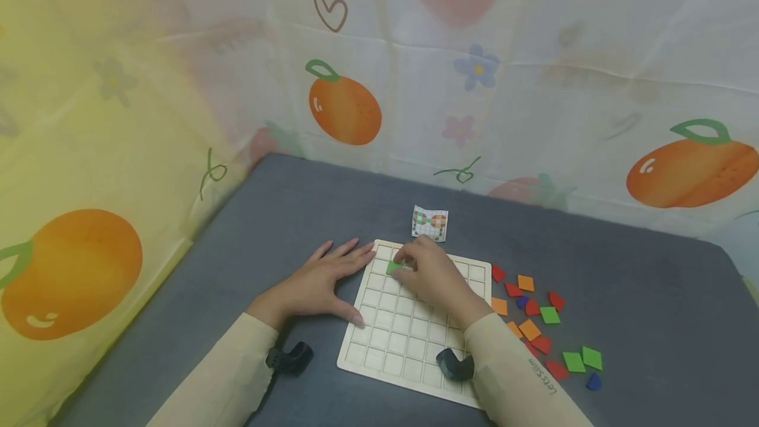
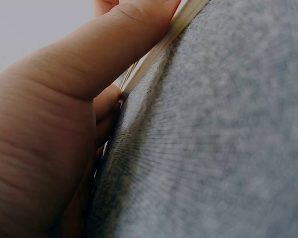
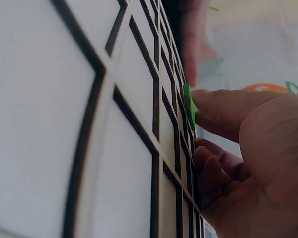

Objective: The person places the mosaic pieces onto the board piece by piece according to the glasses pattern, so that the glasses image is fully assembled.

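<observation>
A cream-coloured grid board (image 1: 409, 384) with square cells lies on the grey cloth. Near its far left corner my right hand (image 1: 435, 275) pinches a green tile (image 1: 393, 267) between thumb and curled fingers. In the right wrist view the thumb lies against the green tile (image 3: 189, 106), which stands slightly proud of the grid; the fingertips are partly hidden. My left hand (image 1: 323, 282) steadies the board's left side, fingers spread, with fingertips at the upper edge and thumb at the lower part. The left wrist view shows that thumb (image 2: 124, 37) touching the board's rim (image 2: 154, 57).
Right of the board lie several loose tiles: orange squares (image 1: 525, 283), red quarter-rounds (image 1: 556, 300), green diamonds (image 1: 591, 358) and blue pieces (image 1: 594, 381). A small printed pattern card (image 1: 439, 232) sits beyond the board's far edge. A fruit-print curtain (image 1: 403, 97) hangs behind the table.
</observation>
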`<state>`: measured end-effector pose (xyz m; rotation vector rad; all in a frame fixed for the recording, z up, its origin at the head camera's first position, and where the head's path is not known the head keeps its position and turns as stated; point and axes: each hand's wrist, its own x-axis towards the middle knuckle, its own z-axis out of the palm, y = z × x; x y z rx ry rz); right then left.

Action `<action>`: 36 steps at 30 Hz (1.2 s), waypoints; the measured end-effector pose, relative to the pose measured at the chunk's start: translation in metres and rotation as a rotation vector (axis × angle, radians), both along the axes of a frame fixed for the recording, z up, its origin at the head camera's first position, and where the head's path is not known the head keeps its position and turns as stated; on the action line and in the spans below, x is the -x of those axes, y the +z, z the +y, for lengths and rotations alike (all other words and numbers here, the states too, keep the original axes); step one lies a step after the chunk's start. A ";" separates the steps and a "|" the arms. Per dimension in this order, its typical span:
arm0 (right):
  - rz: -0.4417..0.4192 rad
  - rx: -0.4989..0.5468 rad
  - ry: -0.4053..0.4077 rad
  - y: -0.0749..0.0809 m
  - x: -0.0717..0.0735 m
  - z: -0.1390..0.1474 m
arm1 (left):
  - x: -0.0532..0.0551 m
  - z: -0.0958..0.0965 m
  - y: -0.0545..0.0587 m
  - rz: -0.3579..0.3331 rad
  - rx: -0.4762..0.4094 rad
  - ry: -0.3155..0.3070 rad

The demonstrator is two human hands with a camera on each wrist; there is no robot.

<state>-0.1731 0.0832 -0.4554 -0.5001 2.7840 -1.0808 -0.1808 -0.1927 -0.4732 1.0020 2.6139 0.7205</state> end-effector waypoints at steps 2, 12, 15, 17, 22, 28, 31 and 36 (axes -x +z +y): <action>0.001 -0.005 -0.003 0.000 0.000 0.000 | 0.000 0.000 0.000 -0.001 -0.003 -0.002; -0.014 0.025 0.034 0.001 -0.002 0.003 | 0.001 0.002 0.002 0.013 -0.003 -0.012; -0.003 0.027 0.031 0.001 -0.003 0.005 | 0.001 0.004 0.002 0.013 -0.004 -0.014; -0.001 0.026 0.029 0.001 -0.003 0.006 | 0.001 0.005 0.002 0.014 -0.001 -0.011; 0.000 0.022 0.025 -0.001 -0.002 0.007 | 0.001 0.006 0.003 0.014 0.000 -0.008; -0.047 0.147 0.004 0.001 -0.003 0.012 | 0.000 0.005 0.002 0.013 -0.002 -0.008; -0.086 0.235 -0.007 0.006 -0.006 0.017 | -0.001 0.004 0.001 0.003 -0.003 -0.001; -0.146 0.422 0.007 0.019 -0.012 0.027 | -0.001 0.001 0.002 -0.004 -0.012 -0.003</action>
